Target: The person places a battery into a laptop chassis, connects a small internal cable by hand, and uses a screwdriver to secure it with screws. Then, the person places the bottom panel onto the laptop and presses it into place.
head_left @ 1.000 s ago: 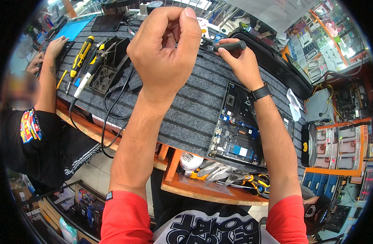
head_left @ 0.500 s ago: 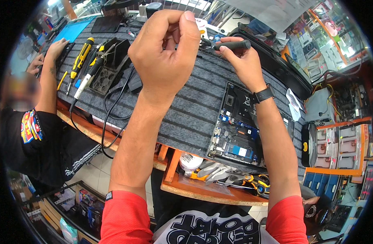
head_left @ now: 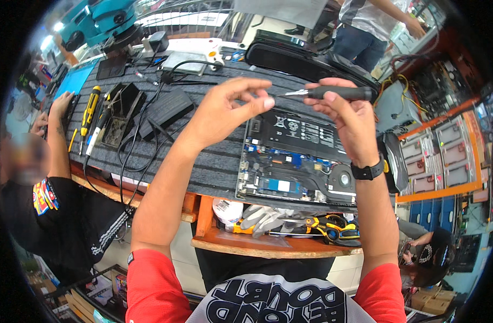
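My right hand (head_left: 348, 113) grips a screwdriver (head_left: 340, 93) by its thick black handle, its thin metal tip toward the left. Just beyond that tip is my left hand (head_left: 219, 110), its fingers curled in toward the thumb; whatever they pinch, if anything, is too small to make out. Below both hands, a laptop (head_left: 289, 161) lies with its underside cover off, close to the bench's front edge. Its black battery (head_left: 297, 132), circuit board, blue module (head_left: 278, 185) and round fan (head_left: 340, 178) are exposed. My right forearm passes over its right side.
A grey striped mat (head_left: 217, 172) covers the bench. Left lie a yellow screwdriver (head_left: 91, 110), a soldering iron, an open black box (head_left: 122, 116) and cables. An open drawer (head_left: 246, 245) holds gloves (head_left: 262, 218) and yellow-black scissors (head_left: 332, 226). A co-worker's arm (head_left: 59, 126) reaches in from the left.
My left hand has come down toward the screwdriver's tip. My right hand has shifted right and lower with the screwdriver. The view has tilted up, showing more of the bench's far side.
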A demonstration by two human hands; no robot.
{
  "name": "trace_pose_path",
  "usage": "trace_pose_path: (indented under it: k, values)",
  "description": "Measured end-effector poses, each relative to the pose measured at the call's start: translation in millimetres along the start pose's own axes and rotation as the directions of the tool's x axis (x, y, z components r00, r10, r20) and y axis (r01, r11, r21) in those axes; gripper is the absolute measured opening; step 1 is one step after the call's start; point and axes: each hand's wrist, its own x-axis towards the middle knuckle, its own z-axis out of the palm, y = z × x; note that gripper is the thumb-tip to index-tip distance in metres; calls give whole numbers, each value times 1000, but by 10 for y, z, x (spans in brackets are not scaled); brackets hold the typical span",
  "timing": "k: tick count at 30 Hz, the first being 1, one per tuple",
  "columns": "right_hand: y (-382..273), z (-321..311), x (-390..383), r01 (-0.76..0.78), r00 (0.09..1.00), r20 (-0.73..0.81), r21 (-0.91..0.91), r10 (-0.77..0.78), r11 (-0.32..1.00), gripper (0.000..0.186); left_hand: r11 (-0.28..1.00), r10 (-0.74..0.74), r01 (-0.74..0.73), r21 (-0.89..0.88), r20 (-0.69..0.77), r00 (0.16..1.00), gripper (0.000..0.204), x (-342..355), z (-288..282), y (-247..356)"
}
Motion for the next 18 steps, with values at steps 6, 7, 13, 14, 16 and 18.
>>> trace_pose_path:
  k: [6, 7, 13, 14, 16, 18]
  values:
    - [94, 105, -155, -7, 997, 72, 51, 3, 999, 28, 951, -170, 213, -225, 196, 966, 32, 15, 125, -75]
    - [121, 136, -160, -2, 997, 79, 77, -4, 997, 28, 947, -193, 241, -212, 223, 956, 31, 23, 112, -108]
    - [146, -72, -322, 19, 1000, -2, 63, -19, 998, 30, 934, -334, 302, 191, 159, 929, 21, -24, -83, -66]
    - [128, -154, -366, 30, 999, -30, 46, -28, 998, 31, 901, -365, 313, 300, 137, 921, 22, -21, -125, -42]
    - [110, -327, -469, 30, 996, -89, 11, -29, 999, 34, 808, -407, 296, 509, 119, 906, 20, -38, -176, -19]
    - [100, -471, -548, 38, 991, -131, -10, -39, 999, 35, 764, -291, 121, 634, 172, 941, 19, -87, -197, -80]
